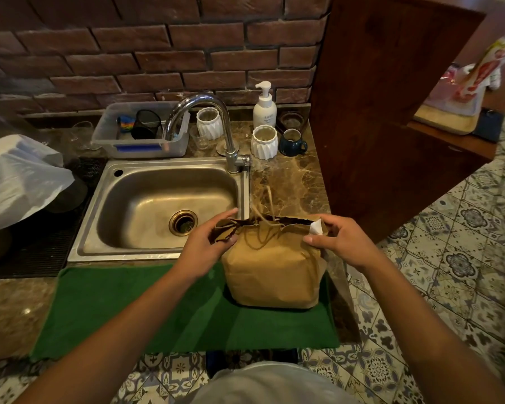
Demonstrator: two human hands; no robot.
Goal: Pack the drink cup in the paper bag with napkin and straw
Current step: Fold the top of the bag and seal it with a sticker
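Green mat (129, 310); paper bag (271, 275) upright

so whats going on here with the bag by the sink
A person is holding a brown paper bag that stands on a green mat beside the sink. The left hand pinches the bag's top edge on one side; the right hand grips the other side, where a bit of white napkin sticks out. The cup and straw are not visible.

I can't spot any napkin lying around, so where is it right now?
In the head view, a white napkin corner pokes out of the paper bag at its right top edge, pinched by the right hand, just right of the sink.
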